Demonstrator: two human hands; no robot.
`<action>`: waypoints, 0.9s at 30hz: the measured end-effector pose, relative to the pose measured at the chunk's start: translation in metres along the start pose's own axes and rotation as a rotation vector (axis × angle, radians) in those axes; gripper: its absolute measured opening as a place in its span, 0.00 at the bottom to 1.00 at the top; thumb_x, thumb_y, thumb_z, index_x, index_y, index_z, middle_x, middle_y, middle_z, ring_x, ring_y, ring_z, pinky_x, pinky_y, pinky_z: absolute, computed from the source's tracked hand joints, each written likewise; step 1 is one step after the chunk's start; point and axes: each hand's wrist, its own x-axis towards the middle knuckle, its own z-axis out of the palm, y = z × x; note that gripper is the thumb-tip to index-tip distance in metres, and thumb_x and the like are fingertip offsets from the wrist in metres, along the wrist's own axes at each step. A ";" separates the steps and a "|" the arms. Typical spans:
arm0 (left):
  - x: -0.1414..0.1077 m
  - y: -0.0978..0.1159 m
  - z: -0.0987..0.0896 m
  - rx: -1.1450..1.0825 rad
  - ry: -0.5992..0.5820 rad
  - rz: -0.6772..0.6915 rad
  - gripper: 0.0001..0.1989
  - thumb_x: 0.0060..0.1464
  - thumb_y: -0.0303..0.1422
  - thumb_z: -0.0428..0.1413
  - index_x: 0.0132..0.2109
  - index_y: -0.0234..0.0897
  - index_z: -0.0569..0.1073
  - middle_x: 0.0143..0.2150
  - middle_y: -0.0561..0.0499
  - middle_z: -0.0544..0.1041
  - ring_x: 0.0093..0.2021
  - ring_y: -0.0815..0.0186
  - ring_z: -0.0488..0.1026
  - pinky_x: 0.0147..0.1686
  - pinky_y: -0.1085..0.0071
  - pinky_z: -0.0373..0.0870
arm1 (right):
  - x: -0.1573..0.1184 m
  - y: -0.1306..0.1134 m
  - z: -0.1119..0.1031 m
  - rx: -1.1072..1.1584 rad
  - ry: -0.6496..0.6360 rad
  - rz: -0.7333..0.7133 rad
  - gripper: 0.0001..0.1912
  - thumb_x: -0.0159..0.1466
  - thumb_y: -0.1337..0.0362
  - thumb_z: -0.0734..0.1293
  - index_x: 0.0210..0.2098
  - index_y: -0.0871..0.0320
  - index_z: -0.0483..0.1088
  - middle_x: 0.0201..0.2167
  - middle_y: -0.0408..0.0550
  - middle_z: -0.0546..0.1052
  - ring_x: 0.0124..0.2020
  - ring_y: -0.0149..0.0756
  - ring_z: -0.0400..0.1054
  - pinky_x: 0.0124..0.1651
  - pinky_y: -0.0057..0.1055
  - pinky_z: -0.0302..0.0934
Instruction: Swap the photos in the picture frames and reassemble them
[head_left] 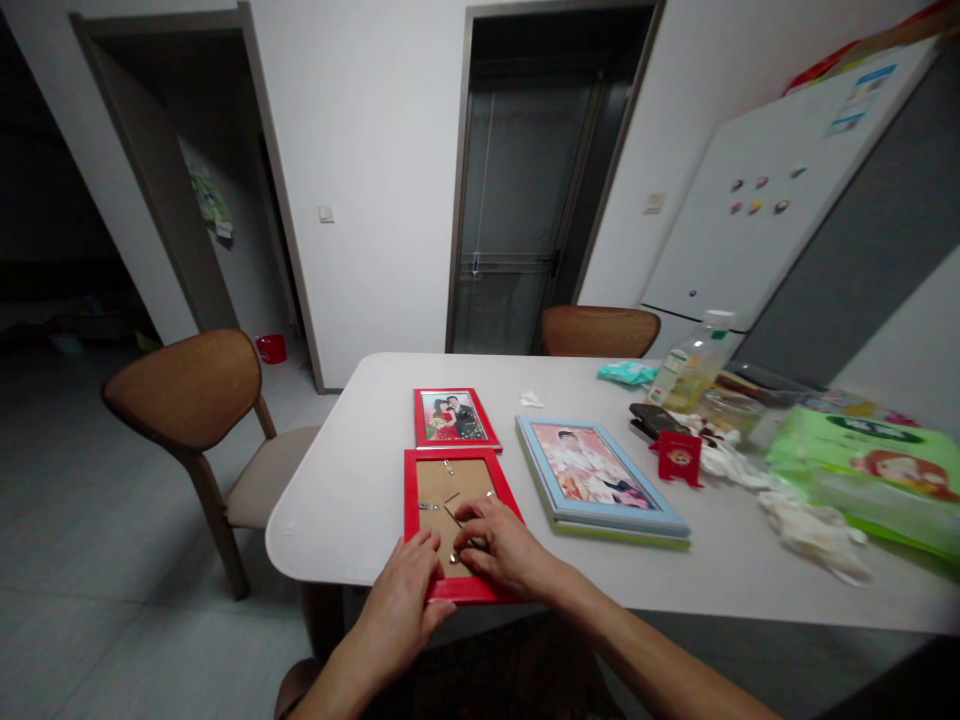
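A red picture frame (411, 510) lies face down at the table's front edge. Its brown backing board (442, 485) faces up and carries small metal clips (448, 467) near its edges. My left hand (409, 590) grips the lower left corner, thumb along the front edge and fingers on top. My right hand (499, 540) is over the board's lower right part, with curled fingers pressed together beside the bottom clip (454, 558). What its fingertips hold, if anything, is hidden. Just behind lies a second red picture frame (495, 440), photo side up, showing a couple.
Right of my hands, a light blue picture frame (529, 445) lies on a green one (622, 540). Farther right are a red card stand (679, 458), crumpled tissues (814, 535), an oil bottle (686, 370) and a green tissue pack (870, 460). Chairs (187, 390) stand left and behind.
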 end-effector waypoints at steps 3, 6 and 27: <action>0.000 0.001 0.000 0.026 -0.007 -0.003 0.13 0.40 0.28 0.57 0.37 0.36 0.69 0.54 0.41 0.64 0.56 0.56 0.56 0.55 0.54 0.50 | 0.014 -0.003 0.004 -0.006 0.071 0.035 0.11 0.55 0.64 0.60 0.35 0.56 0.72 0.37 0.48 0.70 0.40 0.34 0.61 0.44 0.29 0.52; 0.001 0.001 0.000 0.039 0.012 0.024 0.14 0.39 0.26 0.57 0.38 0.35 0.69 0.54 0.41 0.63 0.56 0.56 0.56 0.55 0.54 0.51 | 0.035 -0.008 0.014 -0.057 0.113 0.054 0.12 0.57 0.64 0.59 0.36 0.58 0.72 0.34 0.49 0.71 0.38 0.34 0.62 0.41 0.28 0.53; 0.001 0.003 -0.002 0.080 -0.024 0.014 0.19 0.42 0.28 0.57 0.44 0.34 0.66 0.55 0.38 0.62 0.56 0.55 0.55 0.55 0.53 0.51 | 0.082 0.028 0.020 -0.301 0.194 0.397 0.14 0.58 0.61 0.57 0.39 0.51 0.70 0.37 0.51 0.68 0.40 0.40 0.58 0.38 0.32 0.50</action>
